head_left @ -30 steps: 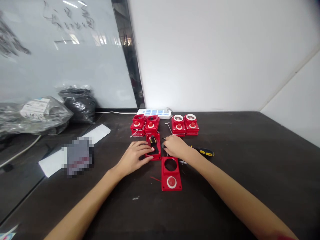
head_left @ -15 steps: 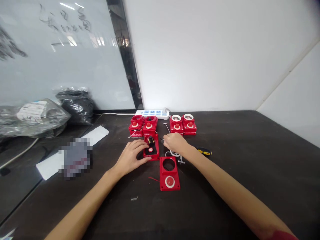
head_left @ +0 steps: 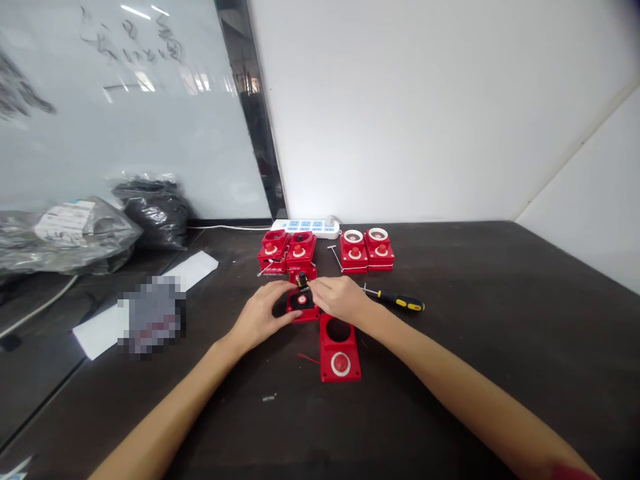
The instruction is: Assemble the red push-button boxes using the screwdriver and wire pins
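Observation:
My left hand [head_left: 265, 310] grips the left side of an opened red housing [head_left: 313, 311], its thumb along the near edge and its fingers at the inner side. A black part with yellow bits [head_left: 302, 279] and a round red-and-white disc [head_left: 302, 300] sit in the housing. Over its right side my right hand [head_left: 337, 297] is closed in a pinch; what lies between the fingertips is too small to make out. Just nearer to me, a red cover [head_left: 327, 363] with a round hole and a red button lies flat, a thin red wire beside it.
A black-and-yellow screwdriver [head_left: 407, 304] lies right of my right hand. Behind stand red boxes with buttons, two on the left [head_left: 270, 257] and two with white rings on the right [head_left: 380, 252]. A white power strip [head_left: 313, 229] runs along the wall. Plastic bags [head_left: 155, 210] are at the left.
My right hand has moved left and slightly nearer, from beside the housing to over its right side. The left hand keeps its grip on the housing.

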Available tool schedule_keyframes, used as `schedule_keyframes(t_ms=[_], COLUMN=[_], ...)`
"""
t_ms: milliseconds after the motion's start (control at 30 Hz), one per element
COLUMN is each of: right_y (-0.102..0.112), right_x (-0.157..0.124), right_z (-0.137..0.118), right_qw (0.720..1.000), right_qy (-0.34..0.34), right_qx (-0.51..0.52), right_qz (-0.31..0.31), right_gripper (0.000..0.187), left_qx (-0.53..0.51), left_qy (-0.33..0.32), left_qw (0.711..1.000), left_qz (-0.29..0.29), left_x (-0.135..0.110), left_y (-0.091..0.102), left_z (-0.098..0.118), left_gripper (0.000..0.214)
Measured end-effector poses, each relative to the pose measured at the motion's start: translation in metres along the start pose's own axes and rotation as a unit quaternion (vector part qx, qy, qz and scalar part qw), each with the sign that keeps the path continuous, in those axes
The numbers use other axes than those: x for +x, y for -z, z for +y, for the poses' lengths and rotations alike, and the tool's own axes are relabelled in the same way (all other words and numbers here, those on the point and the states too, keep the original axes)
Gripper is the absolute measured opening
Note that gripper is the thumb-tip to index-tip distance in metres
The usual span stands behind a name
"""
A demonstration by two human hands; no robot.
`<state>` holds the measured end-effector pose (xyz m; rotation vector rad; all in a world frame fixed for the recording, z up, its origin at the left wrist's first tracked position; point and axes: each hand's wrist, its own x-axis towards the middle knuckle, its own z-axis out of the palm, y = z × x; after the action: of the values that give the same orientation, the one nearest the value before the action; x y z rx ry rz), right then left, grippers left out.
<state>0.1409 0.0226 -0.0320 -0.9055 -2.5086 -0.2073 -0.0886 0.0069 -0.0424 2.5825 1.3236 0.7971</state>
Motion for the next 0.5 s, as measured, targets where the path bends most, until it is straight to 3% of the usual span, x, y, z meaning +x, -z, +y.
schedule_keyframes(t_ms=[100, 167, 200, 267, 333, 400, 500], right_y=[-0.003, 0.007, 0.014, 0.031, 0.045, 0.053, 0.053], right_x=[0.004, 0.005, 0.005, 0.002, -0.003, -0.009, -0.015], right_z=[-0.002, 0.005, 0.01, 0.02, 0.028, 0.032, 0.029], right_qw=[0.999, 0.999, 1.0, 0.994, 0.974, 0.95, 0.929], right_qy=[0.028, 0.026, 0.008, -0.093, -0.168, -0.192, -0.196], right_qx=[0.005, 0.01, 0.008, -0.012, -0.021, -0.01, 0.012], right_qz=[-0.02, -0.022, -0.027, -0.055, -0.153, -0.248, -0.315], right_gripper=[0.021, 0.023, 0.024, 0.023, 0.017, 0.017, 0.024], left_qx=[0.002, 0.007, 0.01, 0.021, 0.034, 0.043, 0.045], left_qy=[0.001, -0.012, -0.021, -0.041, -0.06, -0.078, -0.097], left_qw=[1.0, 1.0, 1.0, 0.999, 0.997, 0.996, 0.993], left_qz=[0.001, -0.004, -0.006, -0.012, -0.018, -0.031, -0.041], left_x=[0.0, 0.0, 0.001, 0.001, 0.002, 0.002, 0.001], left_y=[-0.001, 0.0, 0.0, 0.001, 0.002, 0.002, 0.002], left_z=[-0.002, -0.002, -0.002, -0.001, 0.0, 0.001, 0.005], left_gripper=[0.048, 0.045, 0.044, 0.042, 0.042, 0.042, 0.038])
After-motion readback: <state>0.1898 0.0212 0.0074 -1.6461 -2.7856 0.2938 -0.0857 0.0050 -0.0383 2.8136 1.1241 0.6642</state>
